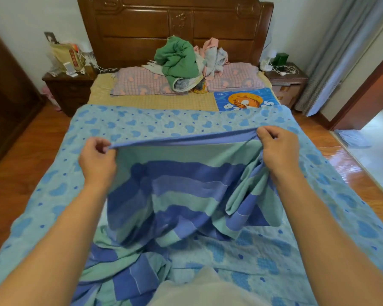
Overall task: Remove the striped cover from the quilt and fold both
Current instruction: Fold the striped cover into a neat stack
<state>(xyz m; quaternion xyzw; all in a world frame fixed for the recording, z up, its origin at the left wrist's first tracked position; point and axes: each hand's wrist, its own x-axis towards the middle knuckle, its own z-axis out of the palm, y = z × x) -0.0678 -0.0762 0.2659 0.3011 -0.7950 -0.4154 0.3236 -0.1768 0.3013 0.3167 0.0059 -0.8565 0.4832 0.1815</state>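
Large white letters on the blue tiger mat (245, 99) are partly hidden and unreadable.

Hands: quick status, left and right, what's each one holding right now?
Left hand: closed, pinching the top edge of the striped cover.
Right hand: closed, gripping the same edge at its other end, cover stretched taut between them.

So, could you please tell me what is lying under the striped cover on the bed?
The heart-patterned quilt lies spread beneath the striped cover, showing on all sides. Whatever is under the cover's bunched middle is hidden.
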